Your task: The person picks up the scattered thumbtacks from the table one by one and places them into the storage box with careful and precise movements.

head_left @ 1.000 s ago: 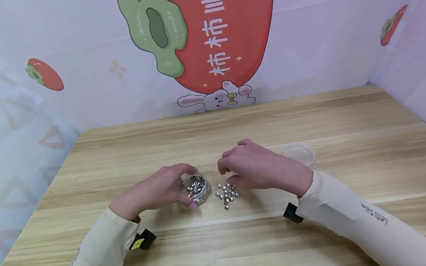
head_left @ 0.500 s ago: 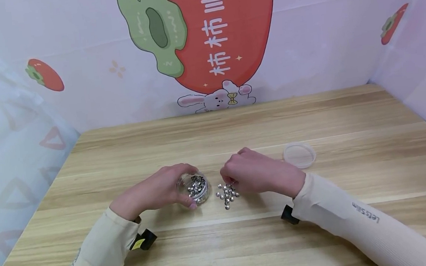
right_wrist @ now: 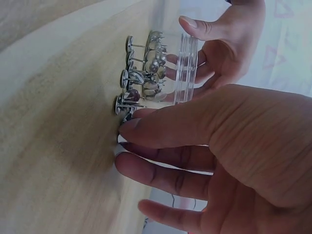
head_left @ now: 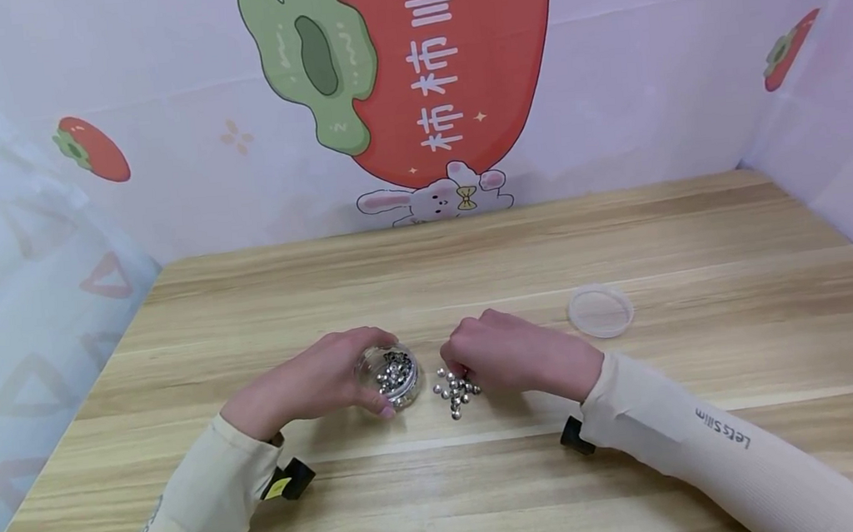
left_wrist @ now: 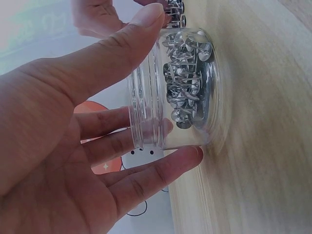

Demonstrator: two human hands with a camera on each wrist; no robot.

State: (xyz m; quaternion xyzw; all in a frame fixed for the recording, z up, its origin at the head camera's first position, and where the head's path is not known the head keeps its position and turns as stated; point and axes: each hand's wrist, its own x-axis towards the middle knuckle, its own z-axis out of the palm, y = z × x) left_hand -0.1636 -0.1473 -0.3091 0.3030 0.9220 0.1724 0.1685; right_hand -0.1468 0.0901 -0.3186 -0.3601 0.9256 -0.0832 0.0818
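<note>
My left hand [head_left: 330, 375] grips a clear round jar [left_wrist: 170, 139], thumb on one side and fingers on the other. The jar stands uncovered on the table and holds many silver thumbtacks [left_wrist: 183, 80]. Just right of it lies a loose pile of thumbtacks [head_left: 453, 391] on the wood, most with pins pointing up. My right hand [head_left: 519, 350] is down at the pile's right edge. In the right wrist view, its thumb and index fingertip pinch at a thumbtack [right_wrist: 119, 136], mostly hidden by the fingers. The other fingers stay loosely bent near the table.
A translucent round lid [head_left: 600, 311] lies flat on the wooden table [head_left: 445, 498], behind and right of my right hand. A printed cloth wall [head_left: 609, 101] stands along the table's back edge. Each wrist carries a small black camera [head_left: 577, 435] below the sleeve.
My right hand has come down and slightly towards me onto the right edge of the pile, its fingers drawing together. My left hand and the jar have stayed put.
</note>
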